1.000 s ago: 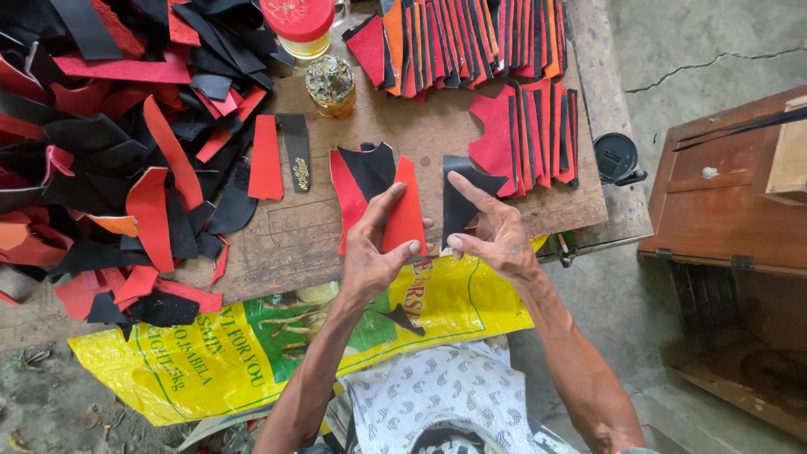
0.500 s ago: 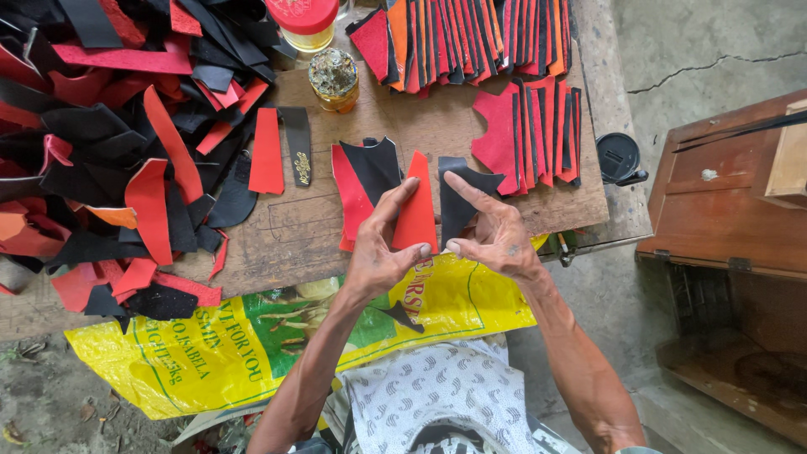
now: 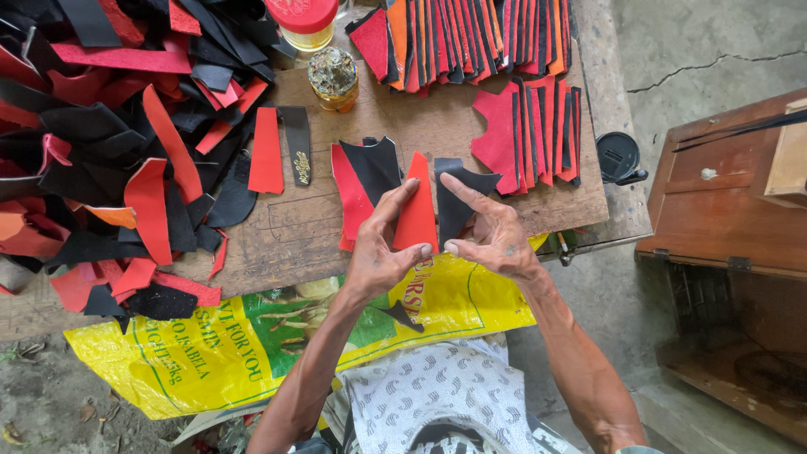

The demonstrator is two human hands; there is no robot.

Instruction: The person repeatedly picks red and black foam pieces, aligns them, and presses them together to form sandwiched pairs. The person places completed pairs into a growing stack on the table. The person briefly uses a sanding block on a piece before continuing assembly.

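Note:
Over the near edge of a wooden board (image 3: 403, 126), both my hands hold leather pieces. My left hand (image 3: 382, 248) grips a red tapered leather piece (image 3: 418, 210) between thumb and fingers, its point upward. My right hand (image 3: 492, 235) pinches the same red piece at its lower edge, with a black leather piece (image 3: 458, 202) behind its fingers. Just beyond lie a red and a black cut piece (image 3: 363, 176) overlapping on the board.
A large heap of red and black leather cuts (image 3: 109, 143) fills the left. Sorted rows of pieces (image 3: 504, 59) lie at the back right. A red-lidded jar (image 3: 304, 21) and a small glue jar (image 3: 334, 77) stand behind. A yellow sack (image 3: 252, 336) hangs below; a wooden box (image 3: 731, 210) is right.
The red piece has been turned more upright between my hands, and both hands have drawn slightly closer together at its lower edge.

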